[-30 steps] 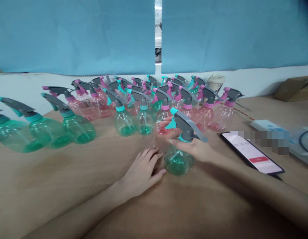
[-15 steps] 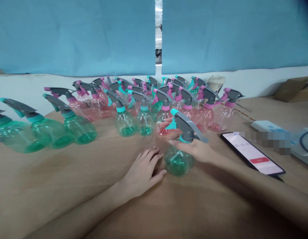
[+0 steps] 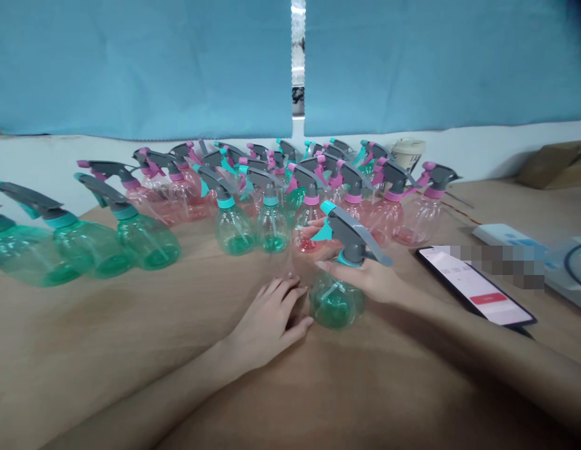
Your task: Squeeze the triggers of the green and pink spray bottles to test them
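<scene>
A green spray bottle [image 3: 337,303] with a grey and turquoise trigger head stands upright on the table in front of me. My right hand [image 3: 365,278] is around its neck from the right, the thumb across the front below the turquoise collar. Some fingers show behind the bottle, by the trigger. To the left of that bottle, my left hand [image 3: 271,315] lies palm down on the wooden table [image 3: 140,350], fingers loosely spread and holding nothing. Just beyond the hands are a clear bottle with green bottom [image 3: 274,234] and a pink spray bottle [image 3: 306,219].
Several pink and green spray bottles crowd the back; green ones [image 3: 147,240] stand at left. A phone [image 3: 473,284] showing a timer lies right, near a white box-like object [image 3: 510,240]. Further back are a paper cup [image 3: 407,152] and a cardboard box [image 3: 553,165].
The view has shifted very slightly, so the bottles at left appear a little further left. Both hands and the held bottle keep their places.
</scene>
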Demonstrator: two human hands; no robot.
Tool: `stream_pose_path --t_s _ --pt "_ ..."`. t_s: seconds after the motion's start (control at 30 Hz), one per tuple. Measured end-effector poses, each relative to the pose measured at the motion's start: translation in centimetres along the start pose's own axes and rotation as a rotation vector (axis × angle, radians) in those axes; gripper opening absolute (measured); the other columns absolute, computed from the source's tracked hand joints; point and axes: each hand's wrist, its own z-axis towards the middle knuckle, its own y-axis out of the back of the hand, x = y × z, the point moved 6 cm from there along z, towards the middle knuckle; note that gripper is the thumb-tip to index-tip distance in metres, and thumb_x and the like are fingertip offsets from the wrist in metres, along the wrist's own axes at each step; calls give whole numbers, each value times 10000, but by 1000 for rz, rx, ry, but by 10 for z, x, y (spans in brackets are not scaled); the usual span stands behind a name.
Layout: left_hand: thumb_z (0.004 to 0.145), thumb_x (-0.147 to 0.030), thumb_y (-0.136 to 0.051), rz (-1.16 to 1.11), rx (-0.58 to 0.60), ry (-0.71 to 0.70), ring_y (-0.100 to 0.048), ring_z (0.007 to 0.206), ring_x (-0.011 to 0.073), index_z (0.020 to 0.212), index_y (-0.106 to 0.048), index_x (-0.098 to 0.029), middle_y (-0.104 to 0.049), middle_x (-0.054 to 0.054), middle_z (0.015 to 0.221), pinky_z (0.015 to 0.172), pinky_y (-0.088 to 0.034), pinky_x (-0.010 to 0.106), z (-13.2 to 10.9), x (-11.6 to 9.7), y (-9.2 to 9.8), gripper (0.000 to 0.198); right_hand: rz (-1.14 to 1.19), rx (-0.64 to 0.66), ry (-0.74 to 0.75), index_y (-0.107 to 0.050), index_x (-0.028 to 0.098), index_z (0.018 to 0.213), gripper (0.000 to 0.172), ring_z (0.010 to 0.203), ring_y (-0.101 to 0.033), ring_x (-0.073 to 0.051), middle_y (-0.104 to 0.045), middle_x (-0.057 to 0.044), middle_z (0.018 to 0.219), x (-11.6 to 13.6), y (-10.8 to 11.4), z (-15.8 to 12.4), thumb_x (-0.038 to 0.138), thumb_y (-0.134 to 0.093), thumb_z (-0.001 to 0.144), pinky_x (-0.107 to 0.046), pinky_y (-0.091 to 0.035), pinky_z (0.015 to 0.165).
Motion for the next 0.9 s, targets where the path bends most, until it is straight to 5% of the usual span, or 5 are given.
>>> stream_pose_path --t_s 0.3,0.9 --pt "868 -396 -482 0 3 0 -346 1213 258 1233 -424 -155 -433 111 1289 1001 -287 418 -1 0 0 441 71 -23 10 -627 252 877 145 955 -588 -213 -652 -13 959 1 1 1 261 -586 738 -424 -418 912" --pt "870 -396 -470 -5 -10 2 -355 1209 266 1224 -426 -175 -434 106 1287 983 -303 434 -1 0 1 419 57 -11 -35 -585 264 841 139 867 -607 -200 -657 3 911 6 1 1 197 -540 727 -365 -490 793"
